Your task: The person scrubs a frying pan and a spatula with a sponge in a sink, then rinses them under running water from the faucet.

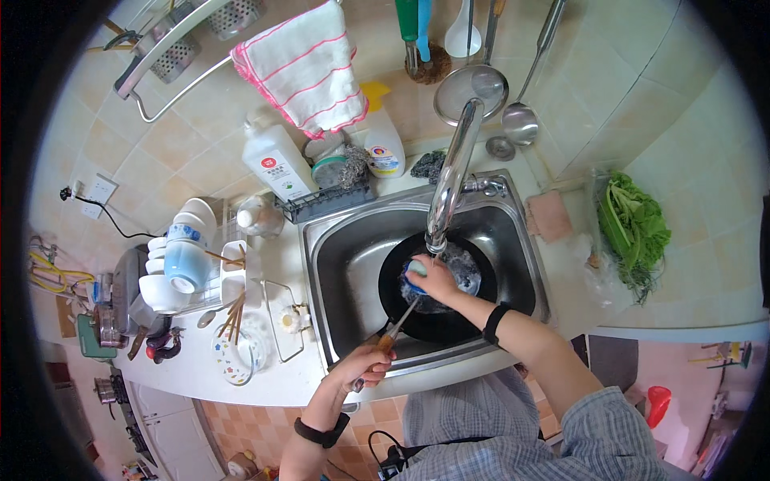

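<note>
In the stainless steel sink (355,264) lies a black wok (394,258) with soapy water in it. My right hand (434,279) presses a scrubber with a pale green top and blue rim (416,270) into the suds, just under the spout of the chrome faucet (454,174). My left hand (367,365) is closed around the wooden handle of a metal utensil (398,327) at the sink's front edge; its shaft runs into the wok, and its head is hidden by suds or my right hand. The wok's dark handle passes close to my left hand; whether I hold it too, I cannot tell.
Left of the sink stand a dish rack with stacked bowls (186,264), a glass bowl (236,361) and garlic (293,320). Behind are a white bottle (280,162), a spray bottle (385,144) and a hanging towel (301,66). Leafy greens (634,225) and a pink cloth (548,215) lie right.
</note>
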{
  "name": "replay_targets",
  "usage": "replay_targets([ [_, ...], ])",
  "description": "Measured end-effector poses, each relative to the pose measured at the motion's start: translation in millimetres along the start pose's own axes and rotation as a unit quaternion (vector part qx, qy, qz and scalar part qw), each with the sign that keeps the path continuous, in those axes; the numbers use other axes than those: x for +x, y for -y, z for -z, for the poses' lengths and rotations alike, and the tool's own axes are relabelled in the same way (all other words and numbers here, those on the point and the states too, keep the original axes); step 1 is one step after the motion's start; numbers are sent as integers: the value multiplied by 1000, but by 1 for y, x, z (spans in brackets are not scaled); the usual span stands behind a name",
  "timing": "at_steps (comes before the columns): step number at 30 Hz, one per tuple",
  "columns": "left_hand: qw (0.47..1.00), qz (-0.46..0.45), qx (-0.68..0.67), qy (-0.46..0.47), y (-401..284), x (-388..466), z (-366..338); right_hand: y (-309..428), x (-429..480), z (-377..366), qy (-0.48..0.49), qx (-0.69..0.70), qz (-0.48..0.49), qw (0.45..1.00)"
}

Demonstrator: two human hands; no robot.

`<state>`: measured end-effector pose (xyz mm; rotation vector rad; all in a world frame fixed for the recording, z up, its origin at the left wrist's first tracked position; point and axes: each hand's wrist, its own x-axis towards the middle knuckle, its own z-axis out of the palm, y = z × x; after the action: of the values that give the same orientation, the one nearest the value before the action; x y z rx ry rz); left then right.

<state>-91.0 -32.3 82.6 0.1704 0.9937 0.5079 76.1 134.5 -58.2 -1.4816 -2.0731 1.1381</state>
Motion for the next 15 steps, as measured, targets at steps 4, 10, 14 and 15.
replay_targets([
  [4,999,-20,-32,2,11,-1,9,-8,6,-2,-4,66,-16,998],
  [10,998,-21,-51,43,4,-13,-1,-117,64,-4,-9,168,-209,963],
  [14,995,-52,-89,11,21,-36,24,-50,38,-9,48,368,-321,871],
  [15,994,-51,-99,16,22,-38,27,-40,32,-6,-9,391,-355,849],
])
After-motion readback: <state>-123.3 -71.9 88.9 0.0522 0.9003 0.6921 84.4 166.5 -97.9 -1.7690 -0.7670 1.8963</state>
